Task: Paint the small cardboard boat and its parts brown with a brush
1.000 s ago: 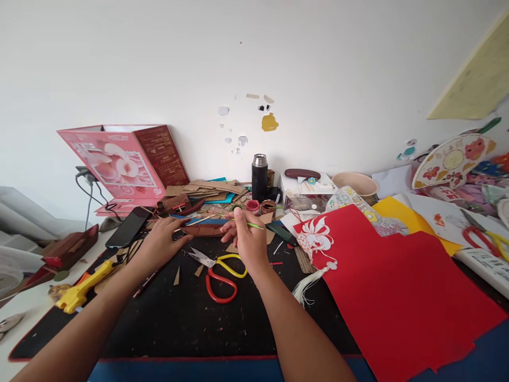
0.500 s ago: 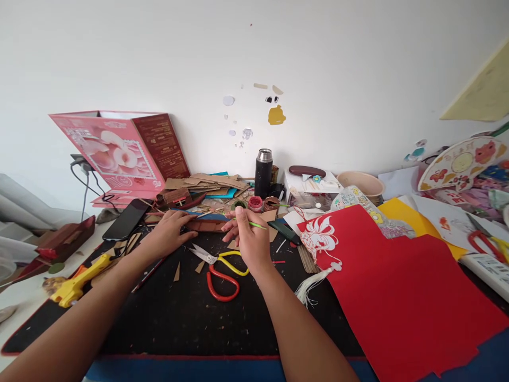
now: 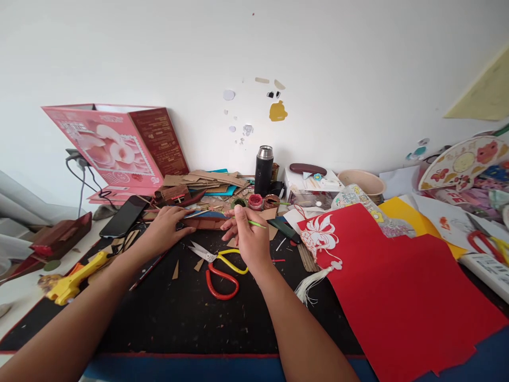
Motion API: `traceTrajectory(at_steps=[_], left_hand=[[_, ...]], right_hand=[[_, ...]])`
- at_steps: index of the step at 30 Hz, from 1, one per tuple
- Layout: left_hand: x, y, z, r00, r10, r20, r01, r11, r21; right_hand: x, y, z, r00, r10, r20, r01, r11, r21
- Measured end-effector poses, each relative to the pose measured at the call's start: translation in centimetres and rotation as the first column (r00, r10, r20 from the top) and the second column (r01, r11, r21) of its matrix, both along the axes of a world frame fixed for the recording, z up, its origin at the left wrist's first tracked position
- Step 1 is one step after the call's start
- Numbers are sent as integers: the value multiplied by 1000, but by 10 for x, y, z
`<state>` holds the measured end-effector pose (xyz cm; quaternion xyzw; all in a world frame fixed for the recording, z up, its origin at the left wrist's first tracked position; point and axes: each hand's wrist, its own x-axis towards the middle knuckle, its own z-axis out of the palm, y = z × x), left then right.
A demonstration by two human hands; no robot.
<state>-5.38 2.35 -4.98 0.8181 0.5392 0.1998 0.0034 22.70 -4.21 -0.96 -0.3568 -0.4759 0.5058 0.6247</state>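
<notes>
1 slim green stick (image 3: 257,224) sits in the right fingers (image 3: 230,225).

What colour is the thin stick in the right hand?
The part of the thin stick that shows is light green, seen best in the head view.

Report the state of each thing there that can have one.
Right hand: closed on thin green stick
Left hand: at brown strip, contact unclear
Central scissors: blades parted
Smartphone: screen dark
Red paint jar: open
Brown paint jar: open
Thermos: upright
Pink paper bag: open-topped
</notes>
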Motion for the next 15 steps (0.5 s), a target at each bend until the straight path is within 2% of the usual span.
traceTrajectory(at_steps=[7, 15], left_hand=[[-21, -9, 19, 990, 131, 43, -128, 989, -70], [-22, -15, 18, 987, 154, 40, -151, 986, -72]], right_hand=[[0, -1, 2, 1000, 2, 7, -2, 1000, 1], [0, 0, -2, 999, -2, 37, 1, 1000, 12]])
